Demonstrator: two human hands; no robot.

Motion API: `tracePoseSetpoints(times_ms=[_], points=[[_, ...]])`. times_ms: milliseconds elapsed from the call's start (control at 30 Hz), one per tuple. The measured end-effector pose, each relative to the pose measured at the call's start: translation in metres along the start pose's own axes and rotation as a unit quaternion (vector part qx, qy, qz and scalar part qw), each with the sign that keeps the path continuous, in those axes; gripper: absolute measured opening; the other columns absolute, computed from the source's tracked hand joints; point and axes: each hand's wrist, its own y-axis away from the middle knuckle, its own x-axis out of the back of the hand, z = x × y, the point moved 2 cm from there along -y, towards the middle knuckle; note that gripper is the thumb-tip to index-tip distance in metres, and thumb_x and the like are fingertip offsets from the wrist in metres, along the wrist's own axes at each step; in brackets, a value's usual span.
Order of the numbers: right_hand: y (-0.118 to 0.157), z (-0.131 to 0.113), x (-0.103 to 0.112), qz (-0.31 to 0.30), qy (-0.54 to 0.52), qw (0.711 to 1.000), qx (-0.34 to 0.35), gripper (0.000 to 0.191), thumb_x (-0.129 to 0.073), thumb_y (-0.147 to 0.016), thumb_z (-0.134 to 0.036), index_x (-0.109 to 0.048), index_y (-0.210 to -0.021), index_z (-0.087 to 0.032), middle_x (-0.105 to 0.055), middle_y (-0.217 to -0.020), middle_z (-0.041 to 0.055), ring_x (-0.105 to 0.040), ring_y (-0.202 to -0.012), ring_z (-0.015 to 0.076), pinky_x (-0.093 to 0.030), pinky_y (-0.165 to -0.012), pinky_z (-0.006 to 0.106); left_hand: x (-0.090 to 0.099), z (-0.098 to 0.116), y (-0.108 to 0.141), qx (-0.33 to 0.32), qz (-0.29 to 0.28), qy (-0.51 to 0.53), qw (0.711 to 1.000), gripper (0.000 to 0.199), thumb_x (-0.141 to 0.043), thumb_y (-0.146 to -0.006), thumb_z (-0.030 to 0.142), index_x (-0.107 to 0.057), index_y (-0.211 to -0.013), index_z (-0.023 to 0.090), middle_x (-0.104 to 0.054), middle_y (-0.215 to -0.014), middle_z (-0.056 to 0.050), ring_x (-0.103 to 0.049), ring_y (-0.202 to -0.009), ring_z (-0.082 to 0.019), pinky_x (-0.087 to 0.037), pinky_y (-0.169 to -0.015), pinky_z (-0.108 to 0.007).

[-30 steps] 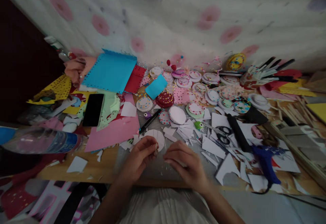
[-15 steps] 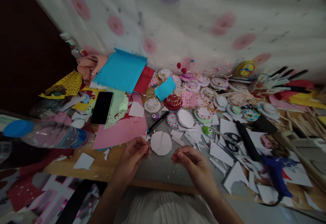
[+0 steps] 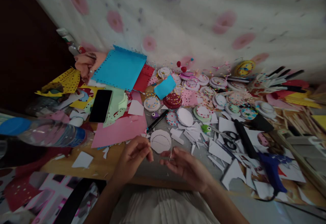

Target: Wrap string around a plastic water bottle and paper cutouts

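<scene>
My left hand (image 3: pixel 137 155) is just left of a round white paper disc (image 3: pixel 160 141), its thumb and fingertips drawn together. Whatever they pinch, if anything, is too small to make out. To the lower right of the disc, my right hand (image 3: pixel 187 168) is turned partly palm up with curved fingers. A thin pale strand (image 3: pixel 170 153) shows between its thumb and fingers. The disc lies flat on the grey work surface (image 3: pixel 150 170), with a curved line across it, and neither hand grips it. A black pen (image 3: pixel 158 120) rests behind it.
Paper scraps (image 3: pixel 195 134), scissors (image 3: pixel 230 139) and a blue glue gun (image 3: pixel 272 173) lie to the right. Decorated discs (image 3: pixel 173 100) crowd the back. A phone (image 3: pixel 101 105), pink sheet (image 3: pixel 119 130) and plastic bottle (image 3: pixel 54 132) are on the left.
My right hand has moved left towards my left hand and turned more palm up, its fingers loosening. The line seen on the white disc now looks curved across it.
</scene>
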Motion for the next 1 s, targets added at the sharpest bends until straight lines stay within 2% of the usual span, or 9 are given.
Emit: tracePoseSetpoints(times_ms=[200, 267, 367, 467, 567, 700, 867, 933, 1000], points=[[0.000, -0.003, -0.003, -0.063, -0.005, 0.997, -0.036, 0.015, -0.076, -0.073, -0.026, -0.067, -0.071, -0.015, -0.075, -0.103, 0.0111, -0.070, -0.097, 0.0183, -0.048, -0.092, 0.026, -0.001, 0.003, 0.005, -0.027, -0.106, -0.020, 0.994, 0.008, -0.058, -0.091, 0.026, -0.063, -0.089, 0.020, -0.065, -0.071, 0.001, -0.063, -0.069, -0.013, -0.048, -0.071, -0.026], [0.001, -0.007, -0.003, -0.065, 0.029, 0.997, -0.006, 0.015, -0.076, -0.073, -0.027, -0.066, -0.070, -0.017, -0.075, -0.104, 0.0104, -0.070, -0.096, 0.0189, -0.048, -0.092, 0.029, 0.001, 0.006, 0.006, -0.034, -0.152, -0.042, 0.987, 0.009, -0.058, -0.091, 0.024, -0.065, -0.090, 0.019, -0.067, -0.076, -0.002, -0.063, -0.076, -0.015, -0.047, -0.076, -0.028], [0.005, -0.021, -0.003, -0.053, 0.150, 0.982, 0.106, 0.014, -0.075, -0.077, -0.023, -0.064, -0.069, -0.019, -0.073, -0.110, 0.0074, -0.068, -0.100, 0.0188, -0.048, -0.093, 0.032, 0.005, 0.009, 0.003, -0.027, -0.212, -0.065, 0.975, 0.017, -0.060, -0.089, 0.032, -0.069, -0.091, 0.018, -0.069, -0.084, -0.007, -0.062, -0.083, -0.019, -0.045, -0.080, -0.031], [0.014, -0.040, -0.008, -0.072, 0.318, 0.918, 0.226, 0.009, -0.071, -0.081, -0.016, -0.067, -0.075, -0.021, -0.068, -0.121, 0.0059, -0.065, -0.107, 0.0189, -0.048, -0.097, 0.035, 0.003, 0.011, -0.004, 0.000, -0.266, -0.001, 0.964, 0.050, -0.046, -0.090, 0.057, -0.075, -0.091, 0.016, -0.071, -0.090, -0.013, -0.063, -0.089, -0.026, -0.045, -0.086, -0.039], [0.023, -0.055, -0.018, -0.123, 0.476, 0.816, 0.303, 0.009, -0.069, -0.083, -0.013, -0.069, -0.085, -0.022, -0.064, -0.127, 0.0074, -0.064, -0.110, 0.0195, -0.051, -0.095, 0.035, -0.001, 0.011, -0.013, 0.053, -0.260, 0.082, 0.961, 0.078, -0.017, -0.093, 0.062, -0.078, -0.082, 0.014, -0.072, -0.090, -0.016, -0.063, -0.093, -0.030, -0.042, -0.093, -0.045], [0.027, -0.063, -0.026, -0.141, 0.620, 0.687, 0.351, 0.012, -0.068, -0.084, -0.011, -0.067, -0.091, -0.021, -0.061, -0.130, 0.0083, -0.061, -0.113, 0.0191, -0.051, -0.095, 0.032, -0.003, 0.011, -0.020, 0.062, -0.183, 0.082, 0.978, 0.048, -0.049, -0.089, 0.055, -0.076, -0.079, 0.017, -0.072, -0.088, -0.011, -0.060, -0.100, -0.029, -0.039, -0.096, -0.041], [0.025, -0.060, -0.026, -0.114, 0.694, 0.590, 0.398, 0.016, -0.059, -0.089, -0.009, -0.064, -0.099, -0.020, -0.054, -0.135, 0.0101, -0.055, -0.115, 0.0196, -0.049, -0.094, 0.033, -0.006, 0.014, -0.019, 0.048, -0.163, 0.118, 0.978, 0.036, -0.061, -0.086, 0.048, -0.070, -0.072, 0.017, -0.064, -0.071, -0.006, -0.059, -0.083, -0.022, -0.042, -0.083, -0.035], [0.025, -0.058, -0.026, -0.101, 0.711, 0.552, 0.424, 0.016, -0.057, -0.090, -0.009, -0.064, -0.099, -0.020, -0.057, -0.127, 0.0110, -0.055, -0.108, 0.0203, -0.050, -0.086, 0.034, -0.008, 0.014, -0.017, 0.042, -0.153, 0.119, 0.980, 0.037, -0.059, -0.087, 0.048, -0.067, -0.070, 0.017, -0.061, -0.068, -0.003, -0.057, -0.076, -0.019, -0.041, -0.078, -0.032], [0.026, -0.056, -0.026, -0.105, 0.715, 0.538, 0.434, 0.015, -0.058, -0.091, -0.010, -0.064, -0.101, -0.019, -0.062, -0.112, 0.0103, -0.055, -0.098, 0.0196, -0.049, -0.079, 0.033, -0.009, 0.013, -0.016, 0.032, -0.148, 0.099, 0.984, 0.037, -0.060, -0.087, 0.049, -0.065, -0.069, 0.016, -0.059, -0.068, -0.003, -0.056, -0.076, -0.017, -0.040, -0.077, -0.031]])
